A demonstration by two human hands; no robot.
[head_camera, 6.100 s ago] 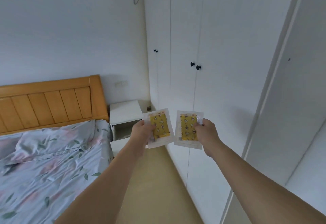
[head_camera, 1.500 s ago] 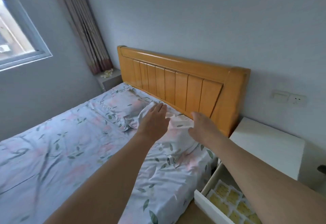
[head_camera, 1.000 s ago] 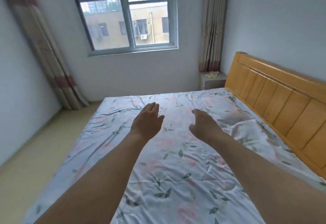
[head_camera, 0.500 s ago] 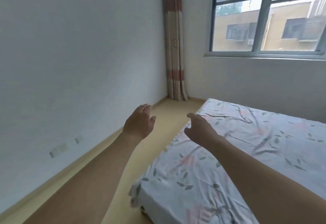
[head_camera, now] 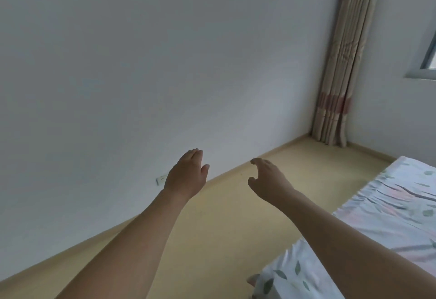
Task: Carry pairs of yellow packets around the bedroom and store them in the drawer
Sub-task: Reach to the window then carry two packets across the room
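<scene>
Bed (head_camera: 368, 235) corner at right, floral sheet (head_camera: 401, 195) over it; floor (head_camera: 236, 216) beige.

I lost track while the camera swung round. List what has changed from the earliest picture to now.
Let go: each hand held a yellow packet then; now the left hand and right hand are empty, fingers relaxed. The view has turned from the wardrobe and nightstand, past headboard and window, to a bare wall, curtain and the bed corner. Unchanged: both arms stretched forward.
</scene>
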